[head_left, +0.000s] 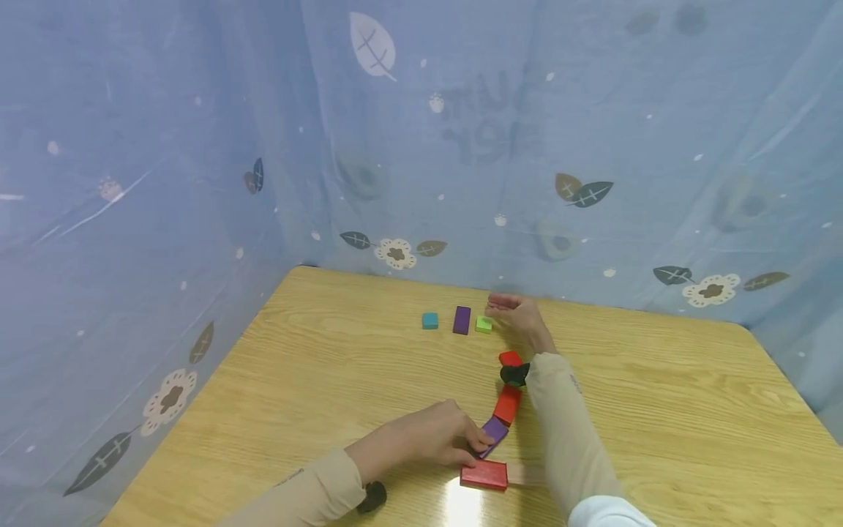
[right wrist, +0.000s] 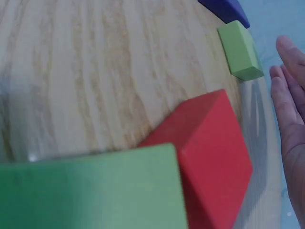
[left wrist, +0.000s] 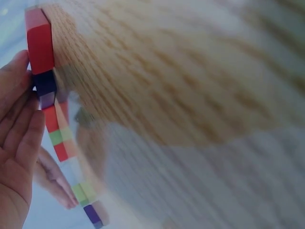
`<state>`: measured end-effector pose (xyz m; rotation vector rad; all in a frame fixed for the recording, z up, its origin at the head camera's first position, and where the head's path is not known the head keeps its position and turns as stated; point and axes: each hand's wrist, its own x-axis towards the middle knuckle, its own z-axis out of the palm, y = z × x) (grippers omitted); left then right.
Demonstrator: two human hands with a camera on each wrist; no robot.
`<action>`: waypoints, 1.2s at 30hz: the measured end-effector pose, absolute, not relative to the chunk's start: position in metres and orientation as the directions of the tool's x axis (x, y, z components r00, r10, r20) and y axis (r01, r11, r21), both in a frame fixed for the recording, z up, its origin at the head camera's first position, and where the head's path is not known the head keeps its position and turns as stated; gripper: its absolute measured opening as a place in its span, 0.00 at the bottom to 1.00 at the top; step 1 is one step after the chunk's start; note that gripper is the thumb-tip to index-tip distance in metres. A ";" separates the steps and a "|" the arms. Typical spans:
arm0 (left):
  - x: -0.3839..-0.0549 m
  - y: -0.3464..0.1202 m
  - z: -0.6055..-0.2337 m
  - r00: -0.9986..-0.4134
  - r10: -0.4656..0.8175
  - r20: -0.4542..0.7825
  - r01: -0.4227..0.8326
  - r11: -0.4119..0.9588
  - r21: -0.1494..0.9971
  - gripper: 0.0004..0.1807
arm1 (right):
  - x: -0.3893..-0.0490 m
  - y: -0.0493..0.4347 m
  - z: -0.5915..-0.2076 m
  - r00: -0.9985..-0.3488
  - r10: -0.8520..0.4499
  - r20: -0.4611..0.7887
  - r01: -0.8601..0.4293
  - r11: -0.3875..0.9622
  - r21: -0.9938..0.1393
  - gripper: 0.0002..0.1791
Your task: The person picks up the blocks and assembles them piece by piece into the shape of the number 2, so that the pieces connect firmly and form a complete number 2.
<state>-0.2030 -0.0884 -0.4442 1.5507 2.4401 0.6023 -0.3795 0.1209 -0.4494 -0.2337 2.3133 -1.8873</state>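
My left hand (head_left: 435, 435) reaches low over the table, its fingertips on a purple block (head_left: 497, 432) and its thumb against the near red block (head_left: 484, 477). In the left wrist view its fingers lie along the sides of these blocks. Beyond them a curved row runs on through a middle red block (head_left: 508, 402), a green block (right wrist: 95, 191) and a far red block (right wrist: 217, 152). The green one is mostly covered in the head view. My right hand (head_left: 522, 320), empty with straight fingers, stands beside a small lime block (head_left: 484, 325), a little apart from it.
Left of the lime block lie another purple block (head_left: 462, 320) and a small blue block (head_left: 430, 320). A black wrist camera (head_left: 515, 375) on the right arm overlaps the row. A blue patterned curtain (head_left: 461, 146) hangs along the back and left of the wooden table (head_left: 342, 366).
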 end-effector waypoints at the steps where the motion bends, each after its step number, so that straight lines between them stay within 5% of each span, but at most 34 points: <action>1: -0.203 -0.089 -0.444 -0.437 0.897 0.058 0.821 0.372 0.434 0.13 | -0.380 0.120 -0.451 -0.974 -0.227 -0.014 -0.036 0.217 -0.975 0.26; 10: -0.203 -0.088 -0.446 -0.441 0.896 0.060 0.821 0.375 0.431 0.12 | -0.380 0.110 -0.455 -0.963 -0.258 -0.075 0.003 0.268 -0.963 0.27; 26: -0.203 -0.088 -0.443 -0.454 0.890 0.043 0.800 0.386 0.459 0.12 | -0.373 0.114 -0.442 -0.944 -0.328 -0.041 -0.181 0.617 -0.766 0.22; 36: -0.201 -0.087 -0.443 -0.452 0.891 0.052 0.809 0.385 0.443 0.12 | -0.377 0.138 -0.431 -0.941 -0.332 0.060 -0.255 0.585 -0.770 0.21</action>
